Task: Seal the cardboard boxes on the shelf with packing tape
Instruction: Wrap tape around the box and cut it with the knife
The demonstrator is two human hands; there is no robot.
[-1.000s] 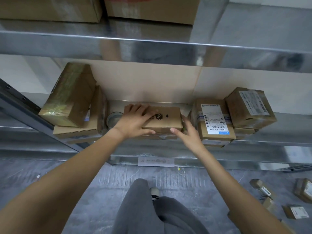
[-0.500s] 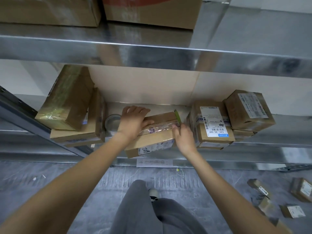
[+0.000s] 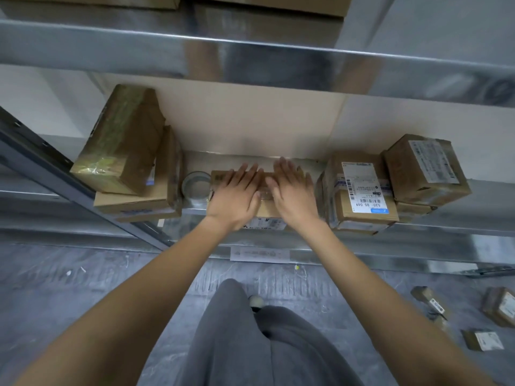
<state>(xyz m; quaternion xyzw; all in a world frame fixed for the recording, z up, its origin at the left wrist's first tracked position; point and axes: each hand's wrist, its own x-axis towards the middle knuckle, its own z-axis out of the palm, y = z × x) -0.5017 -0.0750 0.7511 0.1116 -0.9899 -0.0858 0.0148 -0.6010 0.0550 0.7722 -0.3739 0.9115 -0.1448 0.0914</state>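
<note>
Both hands lie flat, fingers straight and together, pressing on top of the box (image 3: 264, 210) on the shelf (image 3: 446, 240); the left hand (image 3: 237, 196) and right hand (image 3: 292, 195) sit side by side, nearly touching. A tape roll (image 3: 196, 186) stands just left of the left hand, and labelled boxes (image 3: 362, 193) sit just right of the right hand.
</note>
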